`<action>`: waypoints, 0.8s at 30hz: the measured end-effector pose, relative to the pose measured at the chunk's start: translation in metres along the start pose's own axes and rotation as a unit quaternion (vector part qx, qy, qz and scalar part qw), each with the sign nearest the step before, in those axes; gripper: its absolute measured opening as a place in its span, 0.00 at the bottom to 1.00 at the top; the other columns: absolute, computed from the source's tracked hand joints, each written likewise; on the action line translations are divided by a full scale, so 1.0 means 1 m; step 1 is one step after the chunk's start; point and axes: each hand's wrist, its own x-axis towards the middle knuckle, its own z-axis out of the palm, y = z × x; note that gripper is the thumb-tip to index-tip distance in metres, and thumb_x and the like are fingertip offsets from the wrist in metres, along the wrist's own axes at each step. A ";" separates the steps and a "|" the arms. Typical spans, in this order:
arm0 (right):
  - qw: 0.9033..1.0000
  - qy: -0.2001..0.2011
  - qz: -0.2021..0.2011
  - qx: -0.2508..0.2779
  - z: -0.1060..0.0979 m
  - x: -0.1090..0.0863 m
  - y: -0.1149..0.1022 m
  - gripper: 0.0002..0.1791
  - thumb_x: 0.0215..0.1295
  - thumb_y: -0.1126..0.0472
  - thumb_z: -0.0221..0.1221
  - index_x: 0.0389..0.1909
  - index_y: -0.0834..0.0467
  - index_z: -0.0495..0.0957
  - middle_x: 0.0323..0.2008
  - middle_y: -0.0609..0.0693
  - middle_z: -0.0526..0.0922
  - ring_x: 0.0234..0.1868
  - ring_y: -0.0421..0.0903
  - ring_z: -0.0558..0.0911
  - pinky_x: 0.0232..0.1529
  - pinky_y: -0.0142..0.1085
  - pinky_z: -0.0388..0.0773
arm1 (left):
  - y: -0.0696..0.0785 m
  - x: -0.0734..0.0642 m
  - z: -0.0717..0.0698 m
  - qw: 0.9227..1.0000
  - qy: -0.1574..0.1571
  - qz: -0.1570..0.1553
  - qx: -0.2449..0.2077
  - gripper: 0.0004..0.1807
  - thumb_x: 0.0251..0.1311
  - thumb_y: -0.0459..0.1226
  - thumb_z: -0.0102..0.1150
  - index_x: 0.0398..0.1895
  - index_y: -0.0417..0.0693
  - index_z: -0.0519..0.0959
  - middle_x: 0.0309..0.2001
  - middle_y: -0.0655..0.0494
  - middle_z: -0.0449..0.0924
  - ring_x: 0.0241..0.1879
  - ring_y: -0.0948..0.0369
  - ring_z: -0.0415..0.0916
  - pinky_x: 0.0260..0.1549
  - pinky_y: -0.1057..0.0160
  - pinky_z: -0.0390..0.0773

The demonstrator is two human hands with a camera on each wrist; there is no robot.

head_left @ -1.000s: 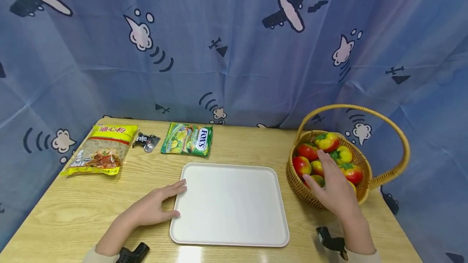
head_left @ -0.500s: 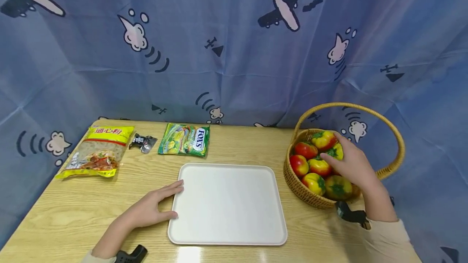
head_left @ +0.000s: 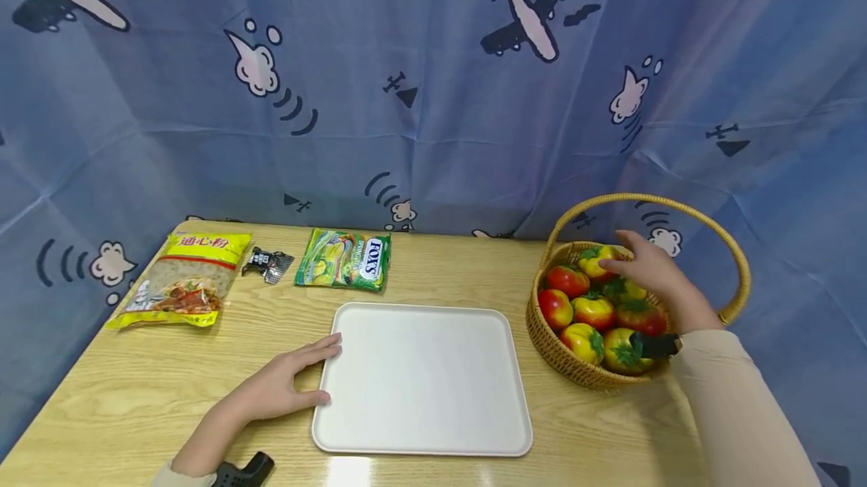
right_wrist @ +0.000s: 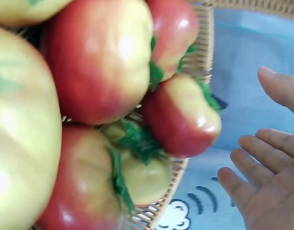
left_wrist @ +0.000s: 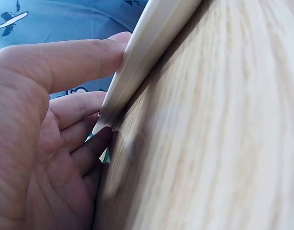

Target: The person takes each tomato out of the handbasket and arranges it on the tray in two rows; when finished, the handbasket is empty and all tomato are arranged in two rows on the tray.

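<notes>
**White tray [head_left: 424,379] at the fingertips of the left hand [head_left: 287,381]; right hand [head_left: 646,265] over a wicker basket [head_left: 572,369]**

Flat on a wooden table [head_left: 135,397], at the centre of the clock face: white tray, pale and smooth, with a low raised rim; at nine o'clock on that rim, left hand, thumb slightly below nine, longer fingers slightly above, wide gap between; fingertips touching the edge, fingers nearly straight; cannot tell the firmness of the contact.

At two o'clock from the tray, near but apart: wicker basket, filled with red-and-yellow tomato-like fruits [head_left: 594,312] with green leafy tops; tall arched handle [head_left: 746,276] leaning toward two; above the basket's far rim, between one and two o'clock from its middle, right hand, fingers held wide around nothing; in the right wrist view, apart from the fruits.

At eleven o'clock, beyond the tray: green FOX'S packet [head_left: 343,260]; at ten, small black wrapped item [head_left: 269,263]; farther out at ten, yellow-ended food bag [head_left: 183,278]; at twelve, behind everything, blue curtain [head_left: 440,111] printed with airplanes and clouds; at both wrists, black devices [head_left: 244,470] beside pale sleeves [head_left: 738,404].
</notes>
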 end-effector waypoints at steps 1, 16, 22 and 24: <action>1.000 -0.006 0.004 0.007 0.000 0.003 0.002 0.54 0.65 0.37 0.52 0.72 0.70 0.38 0.70 0.75 0.46 0.66 0.75 0.51 0.61 0.68 0.57 | 0.000 0.000 0.000 1.000 0.000 0.001 0.002 0.40 0.54 0.59 0.60 0.69 0.52 0.65 0.72 0.62 0.57 0.70 0.52 0.57 0.64 0.46 0.64; 0.998 -0.037 0.030 -0.030 0.010 0.029 0.022 0.50 0.63 0.49 0.59 0.69 0.78 0.43 0.64 0.80 0.53 0.61 0.76 0.58 0.60 0.67 0.60 | -0.001 0.001 0.001 1.000 -0.005 0.009 0.003 0.39 0.56 0.57 0.59 0.68 0.51 0.65 0.72 0.58 0.58 0.70 0.50 0.57 0.64 0.45 0.65; 0.998 -0.026 0.022 -0.058 0.013 0.034 0.024 0.49 0.62 0.49 0.60 0.68 0.77 0.47 0.63 0.79 0.56 0.59 0.76 0.61 0.59 0.67 0.62 | -0.001 0.001 0.000 1.000 -0.004 0.005 0.003 0.39 0.56 0.58 0.59 0.69 0.51 0.65 0.72 0.58 0.58 0.70 0.50 0.57 0.63 0.44 0.65; 0.997 -0.020 0.024 -0.066 0.014 0.037 0.024 0.48 0.61 0.49 0.61 0.68 0.77 0.48 0.62 0.79 0.58 0.59 0.75 0.62 0.59 0.67 0.62 | -0.002 0.001 0.000 1.000 -0.004 0.006 0.002 0.39 0.56 0.58 0.59 0.69 0.51 0.65 0.72 0.58 0.57 0.70 0.50 0.56 0.63 0.44 0.65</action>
